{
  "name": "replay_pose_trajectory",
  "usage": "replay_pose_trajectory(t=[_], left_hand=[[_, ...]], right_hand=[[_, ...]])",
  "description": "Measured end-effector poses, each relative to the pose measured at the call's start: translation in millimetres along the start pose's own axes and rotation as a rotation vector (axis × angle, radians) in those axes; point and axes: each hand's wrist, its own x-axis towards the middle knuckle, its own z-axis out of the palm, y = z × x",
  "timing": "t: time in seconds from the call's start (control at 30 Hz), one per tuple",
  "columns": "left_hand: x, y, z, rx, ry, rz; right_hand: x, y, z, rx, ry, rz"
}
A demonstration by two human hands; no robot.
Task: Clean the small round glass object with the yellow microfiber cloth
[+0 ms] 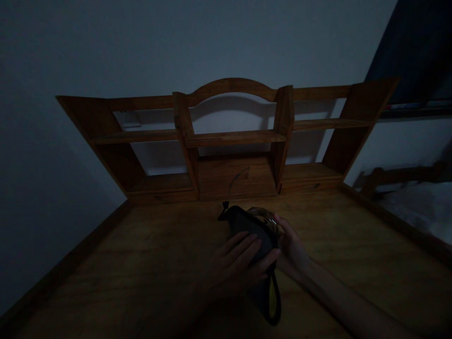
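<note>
Just above the desk, a dark zippered pouch (247, 228) is tilted between my hands, with a black wrist loop (274, 301) hanging from its lower end. My left hand (238, 261) is closed over the near side of the pouch, fingers lying across it. At the pouch's right edge, my right hand (291, 242) pinches a shiny, see-through brownish thing (263, 215) with its thumb uppermost. This thing lies along the opening; dim light hides what kind it is and how much of it is inside. Most of my right fingers are behind the pouch.
The wooden desk (158, 254) spreads beneath my hands. Along its back stands a wooden shelf unit (235, 139) with an arched top, against a pale wall (141, 47). Raised edges run down both desk sides. A wall socket (129, 119) shows behind the left shelf.
</note>
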Motion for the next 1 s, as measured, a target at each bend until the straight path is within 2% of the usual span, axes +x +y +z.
replay_pose_trajectory(t=[0.27, 0.43, 0.53, 0.67, 0.83, 1.0], left_hand=[[0.9, -0.3, 0.0, -0.023, -0.006, 0.0], [-6.9, -2.7, -3.5, -0.261, 0.013, -0.088], [-18.0, -5.7, 6.4, -0.42, 0.122, -0.194], [-27.8, -8.7, 25.4, -0.431, 0.142, -0.307], [-28.2, -10.3, 34.6, -0.457, 0.184, -0.309], [-26.7, -9.9, 29.2, -0.481, 0.176, -0.307]], right_hand=[[-0.5, -0.8, 1.7, 0.006, 0.002, 0.031], [2.6, -0.1, 0.7, -0.003, -0.003, 0.044], [6.6, 1.1, -1.1, 0.013, -0.008, 0.053], [10.5, 2.6, -3.5, 0.055, 0.005, 0.056], [11.8, 3.5, -4.5, 0.05, 0.02, 0.064], [12.7, 4.3, -6.4, 0.056, -0.007, 0.076]])
